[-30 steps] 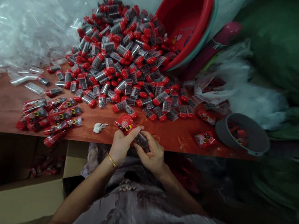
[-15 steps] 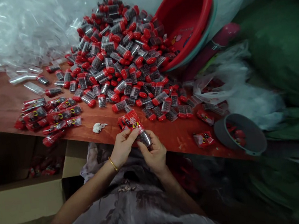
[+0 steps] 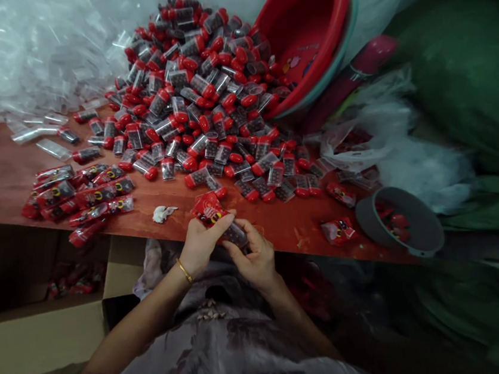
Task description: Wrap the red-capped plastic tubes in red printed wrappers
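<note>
Above the table's front edge, my left hand point(image 3: 200, 245) grips a red printed plastic wrapper point(image 3: 207, 208), its thumb lying along the top. A clear tube with dark contents point(image 3: 235, 234) lies at the wrapper's lower right end. My right hand point(image 3: 255, 257) is closed around that tube with thumb and fingers. How far the tube sits inside the wrapper I cannot tell, since fingers cover the join. Just beyond my hands spreads a large heap of similar red-capped tubes point(image 3: 202, 87). A crumpled white scrap point(image 3: 163, 213) lies left of my left hand.
Filled red packets point(image 3: 97, 194) are piled on the table's left, above an open cardboard box point(image 3: 40, 331) with more packets inside. Clear empty tubes point(image 3: 36, 55) fill the back left. A red basin point(image 3: 338, 15) leans behind the heap; a grey bowl point(image 3: 366, 222) stands at the right edge.
My left thumb has moved right, over the tube. The wrapper has shifted slightly left, and less of the tube's shiny end shows between my hands.
</note>
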Demonstrator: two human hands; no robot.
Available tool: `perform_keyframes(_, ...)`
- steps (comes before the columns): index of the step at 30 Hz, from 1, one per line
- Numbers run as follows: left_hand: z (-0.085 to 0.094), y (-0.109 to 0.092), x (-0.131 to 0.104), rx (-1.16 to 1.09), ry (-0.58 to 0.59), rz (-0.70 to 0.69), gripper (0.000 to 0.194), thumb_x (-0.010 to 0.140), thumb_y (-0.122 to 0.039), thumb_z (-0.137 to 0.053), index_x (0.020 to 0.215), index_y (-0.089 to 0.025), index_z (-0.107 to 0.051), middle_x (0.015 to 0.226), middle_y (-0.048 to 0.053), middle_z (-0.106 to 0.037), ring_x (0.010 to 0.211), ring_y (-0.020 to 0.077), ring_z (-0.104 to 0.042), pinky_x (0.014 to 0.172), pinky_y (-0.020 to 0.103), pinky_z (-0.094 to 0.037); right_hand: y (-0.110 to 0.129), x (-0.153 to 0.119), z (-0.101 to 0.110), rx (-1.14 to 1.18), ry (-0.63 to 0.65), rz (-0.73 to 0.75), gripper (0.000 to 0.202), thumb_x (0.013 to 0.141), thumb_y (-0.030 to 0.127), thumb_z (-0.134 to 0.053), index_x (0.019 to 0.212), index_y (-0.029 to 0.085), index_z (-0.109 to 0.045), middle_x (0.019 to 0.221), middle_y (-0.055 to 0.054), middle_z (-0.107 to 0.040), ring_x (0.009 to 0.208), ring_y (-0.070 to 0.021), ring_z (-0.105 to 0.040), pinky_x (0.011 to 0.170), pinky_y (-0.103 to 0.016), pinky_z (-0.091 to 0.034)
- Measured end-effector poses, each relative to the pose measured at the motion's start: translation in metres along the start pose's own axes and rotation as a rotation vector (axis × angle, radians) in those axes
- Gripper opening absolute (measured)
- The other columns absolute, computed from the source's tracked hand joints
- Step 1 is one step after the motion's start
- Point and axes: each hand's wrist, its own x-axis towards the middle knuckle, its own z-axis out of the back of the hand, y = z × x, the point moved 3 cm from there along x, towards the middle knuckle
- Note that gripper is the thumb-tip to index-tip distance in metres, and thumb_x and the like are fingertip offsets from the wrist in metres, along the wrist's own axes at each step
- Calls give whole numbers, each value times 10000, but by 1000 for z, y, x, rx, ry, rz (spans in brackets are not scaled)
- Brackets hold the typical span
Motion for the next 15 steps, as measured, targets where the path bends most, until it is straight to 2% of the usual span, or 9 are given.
perform_keyframes(8, -9, 3, -3, 14, 57, 0, 291, 602, -318, -784, 834, -143, -755, 858, 69, -741, 775, 182, -648, 785, 308, -497, -2, 0, -4, 118, -36, -44, 283, 804, 330, -628, 1061, 212, -602, 866, -44, -718, 714, -182, -680, 644, -285, -560)
perform_keyframes(11, -8, 2, -2, 18, 50, 26, 299, 584, -335, -794, 801, -133, -753, 842, 76, -739, 790, 200, -651, 788, 321, -495, -4, 1, -5, 110, -37, -68, 263, 797, 336, -642, 1028, 212, -613, 813, -33, -715, 675, -173, -671, 611, -275, -555)
perform_keyframes(15, -5, -1, 0, -45, 7, -22, 321, 638, -364, -755, 871, -143, -746, 890, 78, -736, 827, 205, -653, 798, 320, -485, -2, 0, -8, 100, -23, -66, 295, 782, 325, -660, 1050, 211, -611, 827, -27, -719, 688, -171, -677, 627, -274, -560)
